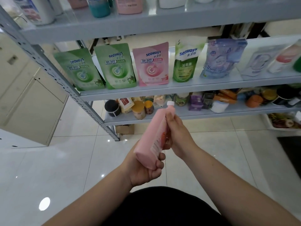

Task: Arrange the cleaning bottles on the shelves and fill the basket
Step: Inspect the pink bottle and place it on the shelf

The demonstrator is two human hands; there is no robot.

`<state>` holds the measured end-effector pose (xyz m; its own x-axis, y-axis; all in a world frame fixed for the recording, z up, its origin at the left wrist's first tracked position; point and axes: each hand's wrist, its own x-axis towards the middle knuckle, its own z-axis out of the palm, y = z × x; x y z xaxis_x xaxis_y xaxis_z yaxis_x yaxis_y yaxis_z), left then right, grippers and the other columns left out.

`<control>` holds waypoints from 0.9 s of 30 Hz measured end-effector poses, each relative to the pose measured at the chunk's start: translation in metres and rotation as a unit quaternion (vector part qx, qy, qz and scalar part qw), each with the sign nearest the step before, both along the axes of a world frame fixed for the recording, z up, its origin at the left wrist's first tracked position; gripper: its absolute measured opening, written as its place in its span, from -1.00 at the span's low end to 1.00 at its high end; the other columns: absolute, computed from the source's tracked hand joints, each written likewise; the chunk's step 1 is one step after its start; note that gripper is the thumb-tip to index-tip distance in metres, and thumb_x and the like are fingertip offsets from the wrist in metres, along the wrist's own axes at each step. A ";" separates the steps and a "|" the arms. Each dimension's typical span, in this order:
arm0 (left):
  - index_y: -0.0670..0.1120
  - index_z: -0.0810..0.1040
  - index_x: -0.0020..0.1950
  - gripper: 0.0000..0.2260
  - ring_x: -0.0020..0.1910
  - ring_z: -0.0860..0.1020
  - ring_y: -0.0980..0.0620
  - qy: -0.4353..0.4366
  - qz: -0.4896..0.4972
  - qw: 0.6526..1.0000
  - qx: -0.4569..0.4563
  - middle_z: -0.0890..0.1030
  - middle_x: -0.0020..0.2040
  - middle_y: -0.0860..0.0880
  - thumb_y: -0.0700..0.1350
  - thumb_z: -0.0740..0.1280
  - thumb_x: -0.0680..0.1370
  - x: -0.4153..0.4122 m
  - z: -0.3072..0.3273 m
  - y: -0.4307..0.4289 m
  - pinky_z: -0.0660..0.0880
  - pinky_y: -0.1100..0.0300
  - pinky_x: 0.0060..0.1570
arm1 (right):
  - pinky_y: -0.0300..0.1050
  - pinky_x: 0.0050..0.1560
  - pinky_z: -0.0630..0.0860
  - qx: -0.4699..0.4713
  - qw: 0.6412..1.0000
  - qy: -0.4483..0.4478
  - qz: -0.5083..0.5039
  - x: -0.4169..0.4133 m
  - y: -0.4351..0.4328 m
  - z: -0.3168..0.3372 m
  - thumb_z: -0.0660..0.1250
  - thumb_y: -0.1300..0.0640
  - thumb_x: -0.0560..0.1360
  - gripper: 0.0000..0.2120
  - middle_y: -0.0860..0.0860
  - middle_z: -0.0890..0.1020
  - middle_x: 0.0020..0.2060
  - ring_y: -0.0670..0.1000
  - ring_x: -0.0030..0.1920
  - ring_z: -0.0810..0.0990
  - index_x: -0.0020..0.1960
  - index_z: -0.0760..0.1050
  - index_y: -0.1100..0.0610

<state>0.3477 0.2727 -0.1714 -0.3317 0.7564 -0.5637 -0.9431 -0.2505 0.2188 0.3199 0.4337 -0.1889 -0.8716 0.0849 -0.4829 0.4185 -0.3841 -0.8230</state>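
Observation:
A pink bottle (154, 136) with a white cap is tilted in front of me, cap pointing up toward the shelves. My left hand (145, 168) grips its base from below. My right hand (177, 136) holds its upper side, fingers curled round the neck area. Behind stands a grey metal shelf unit (162, 90). Its middle shelf carries upright refill pouches: two green (114, 66), one pink (151, 64), a green-and-white one (185, 61) and a blue one (221, 57). Bottles (99, 7) stand on the top shelf. No basket is in view.
The lower shelf (187, 116) holds several jars, boxes and cans. A white crate (283, 123) of goods sits on the tiled floor at right. A beige cabinet (24, 95) stands at left. A cardboard box (125, 129) lies under the shelf.

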 end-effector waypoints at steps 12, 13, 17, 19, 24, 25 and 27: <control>0.09 0.45 0.24 -0.65 -0.03 0.73 -0.12 0.330 0.175 0.863 -0.340 0.66 0.12 -0.11 0.09 0.43 0.50 0.021 -0.008 0.013 0.68 -0.08 -0.18 | -0.03 -0.12 0.69 0.002 0.998 0.031 0.055 0.011 0.003 -0.004 0.21 0.10 0.69 -0.75 -0.01 0.74 0.05 0.04 0.02 0.75 0.32 0.52 -0.08; 0.13 0.43 0.26 -0.62 -0.01 0.73 -0.15 0.326 0.164 0.876 -0.317 0.66 0.13 -0.10 0.09 0.42 0.49 0.023 -0.005 0.013 0.67 -0.11 -0.15 | -0.02 -0.12 0.69 -0.005 0.998 0.038 0.044 0.013 0.003 -0.003 0.19 0.09 0.68 -0.74 -0.01 0.75 0.04 0.05 0.02 0.75 0.30 0.53 -0.09; 0.22 0.30 0.29 -0.54 0.01 0.72 -0.18 0.337 0.120 0.899 -0.253 0.67 0.13 -0.06 -0.08 0.40 0.49 0.026 0.003 0.011 0.67 -0.14 -0.17 | 0.02 0.01 0.69 0.044 0.994 0.077 0.061 0.017 0.003 0.003 0.20 -0.06 0.60 -0.70 -0.09 0.72 0.04 -0.01 0.05 0.73 0.31 0.49 -0.21; 0.21 0.25 0.30 -0.50 0.01 0.71 0.01 0.458 0.080 0.808 -0.363 0.57 0.21 -0.01 -0.09 0.43 0.50 0.031 0.003 0.011 0.69 -0.04 -0.12 | -0.03 0.02 0.65 0.055 0.990 0.088 0.092 0.020 -0.001 0.009 0.33 -0.26 0.44 -0.54 -0.10 0.68 0.10 -0.04 0.09 0.70 0.33 0.43 -0.24; 0.41 0.29 0.28 -0.57 0.19 0.45 0.42 0.632 0.025 0.652 -0.417 0.31 0.26 0.28 0.19 0.31 0.45 0.042 0.001 0.002 0.56 0.40 -0.02 | 0.10 0.13 0.68 0.031 0.994 0.087 0.054 0.026 -0.003 0.013 0.50 -0.29 0.27 -0.54 -0.04 0.71 0.07 0.06 0.08 0.72 0.12 0.56 -0.21; 0.46 0.32 0.25 -0.59 0.20 0.46 0.37 0.620 0.028 0.663 -0.419 0.33 0.26 0.28 0.22 0.30 0.43 0.039 0.004 -0.002 0.56 0.37 0.02 | 0.11 0.08 0.69 0.021 0.995 0.084 0.041 0.027 0.000 0.013 0.50 -0.28 0.32 -0.57 -0.02 0.73 0.04 0.08 0.05 0.74 0.13 0.57 -0.16; 0.36 0.37 0.29 -0.51 0.18 0.55 0.18 0.540 0.068 0.732 -0.410 0.45 0.27 0.14 0.27 0.37 0.37 0.032 0.007 -0.008 0.61 0.21 0.09 | 0.12 -0.01 0.70 -0.037 0.996 0.080 0.020 0.028 0.005 0.015 0.49 -0.22 0.44 -0.55 0.06 0.75 0.03 0.14 0.03 0.75 0.22 0.56 -0.02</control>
<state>0.3796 0.2647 -0.1647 -0.9593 0.2300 -0.1636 -0.0878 0.3074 0.9475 0.3480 0.4390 -0.1741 -0.9400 0.0176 -0.3406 0.3002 -0.4315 -0.8507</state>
